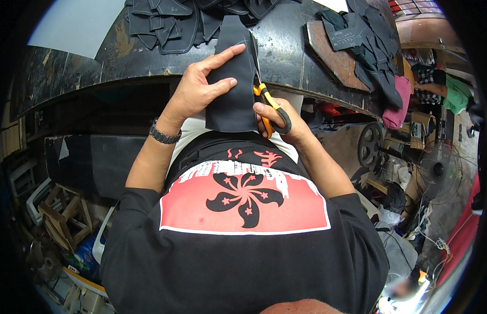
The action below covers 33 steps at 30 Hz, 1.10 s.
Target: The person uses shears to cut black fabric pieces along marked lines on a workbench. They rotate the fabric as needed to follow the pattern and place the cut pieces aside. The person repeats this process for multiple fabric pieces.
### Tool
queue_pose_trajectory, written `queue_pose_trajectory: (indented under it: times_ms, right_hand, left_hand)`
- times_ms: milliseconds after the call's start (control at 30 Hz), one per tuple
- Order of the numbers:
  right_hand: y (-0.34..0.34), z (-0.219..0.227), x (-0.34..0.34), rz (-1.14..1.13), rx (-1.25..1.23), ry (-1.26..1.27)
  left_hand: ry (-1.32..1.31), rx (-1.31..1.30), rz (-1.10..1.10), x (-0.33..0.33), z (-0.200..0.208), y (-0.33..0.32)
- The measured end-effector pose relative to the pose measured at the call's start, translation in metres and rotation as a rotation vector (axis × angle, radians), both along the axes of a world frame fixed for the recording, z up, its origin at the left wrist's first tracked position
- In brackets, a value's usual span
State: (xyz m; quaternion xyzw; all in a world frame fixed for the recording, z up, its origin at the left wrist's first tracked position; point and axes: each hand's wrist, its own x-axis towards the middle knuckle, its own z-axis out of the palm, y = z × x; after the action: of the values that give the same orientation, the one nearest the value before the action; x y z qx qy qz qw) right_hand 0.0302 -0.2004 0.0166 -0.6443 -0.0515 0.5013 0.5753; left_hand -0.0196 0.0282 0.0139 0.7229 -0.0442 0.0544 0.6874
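Observation:
A long black sheet of leather-like material [230, 99] hangs over the near edge of the table and down toward my lap. My left hand [199, 83] grips it from the left, thumb and index finger lying on top; the other fingers are mostly hidden. At the sheet's right edge, my right hand [280, 118] holds scissors with yellow and black handles [268, 99]. Their blades point away from me along that edge, where a narrow strip stands slightly apart from the sheet.
Several cut black pieces [165, 26] lie on the worn black table [133, 68]. More dark pieces [366, 47] are heaped on a brown board [332, 57] at the right. A pink cloth [397, 104] hangs by the table's right end. A fan [437, 170] stands at the right, and a wooden stool [68, 214] at the left.

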Motion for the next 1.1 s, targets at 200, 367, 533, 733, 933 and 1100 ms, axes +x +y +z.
queue_pose_trajectory:
  times_ms: [200,367,533,733,933,1100]
  right_hand:
    - [0.003,0.0,-0.003,-0.031,0.021,-0.009]
    - [0.005,0.002,-0.011,-0.057,-0.098,-0.028]
    - [0.001,-0.002,-0.009,-0.028,-0.049,0.03]
    - [-0.022,-0.004,0.024,0.101,0.142,0.115]
    - [-0.013,0.006,0.005,-0.063,0.195,0.122]
    - [0.006,0.009,-0.017,-0.205,0.087,-0.022]
  left_hand:
    - [0.005,0.025,0.017,0.0,-0.003,0.0]
    - [0.018,0.001,0.01,0.001,-0.005,-0.001]
    - [0.057,-0.01,-0.027,0.002,0.001,0.004]
    - [0.116,-0.011,-0.362,0.005,0.012,0.029]
    - [0.124,-1.126,-0.136,0.009,-0.015,0.033]
    - [-0.038,-1.153,-0.243,0.002,-0.034,0.001]
